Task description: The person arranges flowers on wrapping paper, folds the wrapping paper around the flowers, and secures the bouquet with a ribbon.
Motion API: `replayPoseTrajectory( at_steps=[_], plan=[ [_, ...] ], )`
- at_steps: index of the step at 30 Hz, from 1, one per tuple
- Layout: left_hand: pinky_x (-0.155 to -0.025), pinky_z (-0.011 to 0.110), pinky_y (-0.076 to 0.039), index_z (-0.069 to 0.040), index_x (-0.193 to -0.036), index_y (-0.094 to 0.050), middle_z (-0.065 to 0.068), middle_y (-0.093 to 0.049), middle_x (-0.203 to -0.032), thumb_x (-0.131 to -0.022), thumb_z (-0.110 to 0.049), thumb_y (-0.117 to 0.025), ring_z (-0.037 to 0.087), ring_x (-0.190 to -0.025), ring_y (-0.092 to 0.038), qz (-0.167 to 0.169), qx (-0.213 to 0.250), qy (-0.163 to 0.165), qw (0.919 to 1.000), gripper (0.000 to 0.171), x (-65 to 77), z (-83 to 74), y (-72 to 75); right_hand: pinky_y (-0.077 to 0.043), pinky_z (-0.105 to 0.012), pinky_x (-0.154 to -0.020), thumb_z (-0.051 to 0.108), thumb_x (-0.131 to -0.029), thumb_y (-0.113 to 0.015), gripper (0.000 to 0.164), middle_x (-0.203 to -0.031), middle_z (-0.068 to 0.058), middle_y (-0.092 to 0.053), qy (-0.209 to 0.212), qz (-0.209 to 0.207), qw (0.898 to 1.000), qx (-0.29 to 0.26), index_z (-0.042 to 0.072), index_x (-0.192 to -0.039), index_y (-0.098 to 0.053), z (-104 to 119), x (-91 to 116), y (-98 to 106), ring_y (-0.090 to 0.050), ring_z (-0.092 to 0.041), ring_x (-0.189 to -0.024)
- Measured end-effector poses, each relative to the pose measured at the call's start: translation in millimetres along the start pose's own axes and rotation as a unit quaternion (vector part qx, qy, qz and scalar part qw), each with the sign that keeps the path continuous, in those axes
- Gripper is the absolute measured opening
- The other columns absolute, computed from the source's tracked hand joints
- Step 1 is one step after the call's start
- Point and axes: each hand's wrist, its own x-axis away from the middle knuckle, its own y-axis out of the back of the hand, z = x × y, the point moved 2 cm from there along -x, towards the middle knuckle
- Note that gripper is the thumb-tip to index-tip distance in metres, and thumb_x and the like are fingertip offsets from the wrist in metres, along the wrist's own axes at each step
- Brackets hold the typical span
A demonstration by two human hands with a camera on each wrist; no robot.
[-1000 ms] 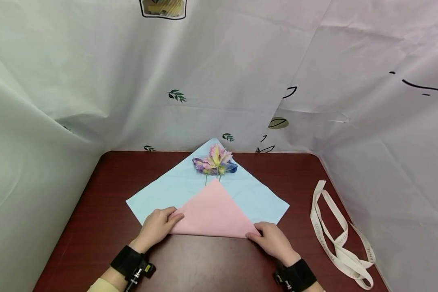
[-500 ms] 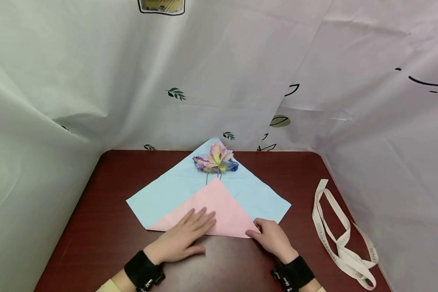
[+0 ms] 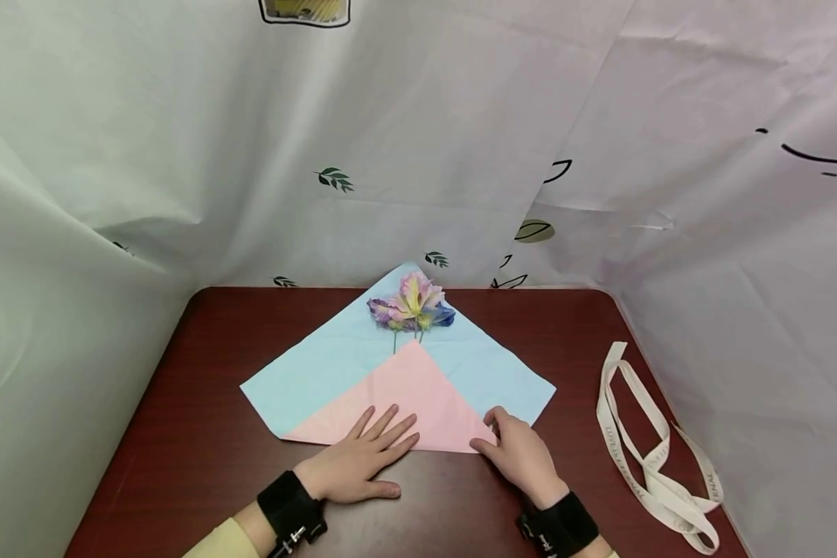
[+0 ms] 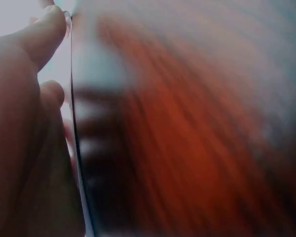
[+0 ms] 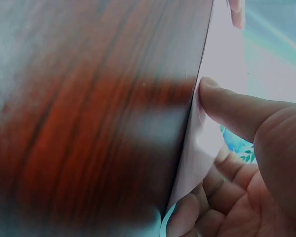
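Observation:
A sheet of wrapping paper, light blue with its near part folded up as a pink flap, lies on the table. Several artificial flowers in pink, purple and blue lie on its far part, and the flap's tip overlaps their thin stems. My left hand rests flat over the flap's folded front edge, fingers spread. At the flap's right corner, my right hand holds the paper between thumb and curled fingers. In the right wrist view the thumb lies on the paper's edge.
A white printed ribbon lies loosely looped on the right side of the dark red table. Pale patterned curtains stand behind the table and along both sides.
My left hand has let go of the flap's left corner, moved right and spread flat on the flap. My right hand stays at the right corner, its index finger slightly raised.

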Motion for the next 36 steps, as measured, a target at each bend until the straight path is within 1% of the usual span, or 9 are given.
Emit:
replayPoseTrajectory(
  at_steps=[3, 6, 10, 12, 15, 18, 20, 28, 36],
  plan=[
    [-0.117, 0.067, -0.009, -0.018, -0.164, -0.017, 0.007, -0.004, -0.171, -0.101, -0.062, -0.045, 0.039, -0.155, -0.001, 0.008, 0.018, 0.005, 0.9998, 0.082, -0.7, 0.7, -1.4, -0.043, -0.031, -0.059, 0.042, -0.083, -0.083, 0.058, -0.086, 0.001, -0.058, 0.012, -0.029, 0.999, 0.026, 0.013, -0.128, -0.062, 5, 2, 1, -0.054, -0.015, -0.070],
    [-0.117, 0.067, -0.008, -0.018, -0.164, -0.016, 0.007, -0.004, -0.171, -0.100, -0.063, -0.045, 0.039, -0.155, 0.000, 0.013, 0.026, 0.008, 0.9996, 0.082, -0.8, 1.0, -2.6, -0.053, -0.043, -0.076, 0.036, -0.081, -0.086, 0.074, -0.116, -0.012, -0.063, 0.048, -0.069, 0.994, 0.068, 0.011, -0.143, -0.055, 15, 5, 2, -0.062, -0.030, -0.100],
    [-0.116, 0.067, -0.008, -0.018, -0.164, -0.016, 0.006, -0.003, -0.171, -0.100, -0.063, -0.044, 0.039, -0.155, 0.000, 0.011, 0.025, 0.009, 0.9996, 0.083, -0.3, 1.1, -3.9, -0.046, -0.062, -0.098, 0.029, -0.080, -0.087, 0.083, -0.151, -0.021, -0.047, 0.124, -0.095, 0.981, 0.114, 0.014, -0.151, -0.049, 38, 11, -3, -0.043, -0.049, -0.137],
    [-0.116, 0.067, -0.008, -0.018, -0.164, -0.016, 0.006, -0.003, -0.171, -0.100, -0.063, -0.045, 0.039, -0.155, 0.000, 0.010, 0.027, 0.010, 0.9995, 0.083, -0.1, 1.3, -4.5, -0.040, -0.065, -0.104, 0.031, -0.083, -0.084, 0.081, -0.158, -0.019, -0.039, 0.163, -0.073, 0.977, 0.121, 0.014, -0.153, -0.047, 52, 15, -9, -0.032, -0.051, -0.144],
    [-0.117, 0.067, -0.008, -0.020, -0.164, -0.016, 0.005, -0.003, -0.171, -0.100, -0.064, -0.044, 0.038, -0.155, 0.000, 0.012, 0.029, 0.015, 0.9994, 0.082, -0.3, 1.7, -5.7, -0.027, -0.065, -0.113, 0.043, -0.092, -0.073, 0.081, -0.166, -0.014, -0.025, 0.205, 0.007, 0.973, 0.108, 0.012, -0.158, -0.037, 70, 22, -21, -0.019, -0.046, -0.150],
    [-0.117, 0.066, -0.005, -0.021, -0.163, -0.016, 0.003, -0.001, -0.171, -0.100, -0.066, -0.042, 0.037, -0.155, 0.003, 0.021, 0.033, 0.024, 0.9989, 0.082, -1.0, 1.7, -6.3, -0.019, -0.064, -0.117, 0.054, -0.098, -0.058, 0.084, -0.169, -0.008, -0.014, 0.214, 0.089, 0.968, 0.094, 0.011, -0.162, -0.024, 81, 27, -33, -0.011, -0.039, -0.154],
    [-0.117, 0.066, -0.003, -0.021, -0.163, -0.016, 0.003, -0.001, -0.171, -0.100, -0.067, -0.041, 0.036, -0.155, 0.004, 0.026, 0.037, 0.028, 0.9986, 0.082, -1.6, 1.0, -6.2, -0.016, -0.063, -0.118, 0.058, -0.100, -0.052, 0.085, -0.170, -0.005, -0.009, 0.207, 0.119, 0.967, 0.092, 0.012, -0.163, -0.017, 84, 28, -40, -0.008, -0.035, -0.155],
    [-0.117, 0.066, -0.001, -0.021, -0.163, -0.017, 0.004, -0.003, -0.171, -0.100, -0.067, -0.041, 0.036, -0.155, 0.005, 0.032, 0.055, 0.035, 0.9974, 0.082, -2.5, 0.4, -4.0, -0.008, -0.064, -0.119, 0.061, -0.102, -0.043, 0.084, -0.171, -0.004, -0.005, 0.188, 0.158, 0.967, 0.071, 0.015, -0.164, -0.010, 81, 27, -48, -0.004, -0.034, -0.156],
    [-0.116, 0.068, 0.001, -0.024, -0.164, -0.014, 0.003, -0.003, -0.171, -0.099, -0.070, -0.039, 0.036, -0.155, 0.005, 0.026, 0.056, 0.029, 0.9976, 0.084, -2.5, 1.6, -5.6, -0.005, -0.065, -0.119, 0.067, -0.100, -0.039, 0.089, -0.170, -0.005, -0.002, 0.159, 0.167, 0.970, 0.072, 0.012, -0.164, -0.009, 83, 33, -52, 0.000, -0.030, -0.156]
  ],
)
